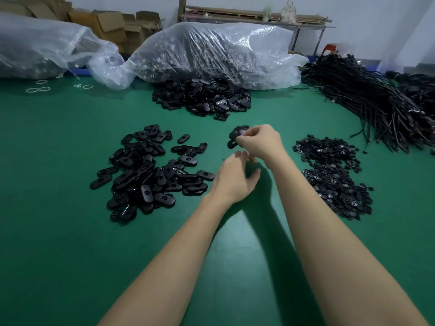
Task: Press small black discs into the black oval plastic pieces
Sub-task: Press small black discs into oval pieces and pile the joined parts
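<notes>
Fingers [244, 134] of the right hand [259, 142] pinch a black oval piece [236, 135] above the green desk [58, 231]; the left hand [235, 180] hangs loosely curled, seemingly empty. Large heaps of ovals [150, 175] and discs [334, 177] suggest plenty remains.

Table [58, 231]: I see plain green, unpatterned.
Ovals [146, 175]: glossy black.
Discs [334, 175]: black, some with pale centres.
Far pile [202, 97]: black, a few grey faces.
Cables [376, 109]: black.
Bags [211, 50]: clear, whitish sheen.
Boxes [113, 24]: brown.
Bands [37, 89]: white.
Stool [329, 48]: red.
</notes>
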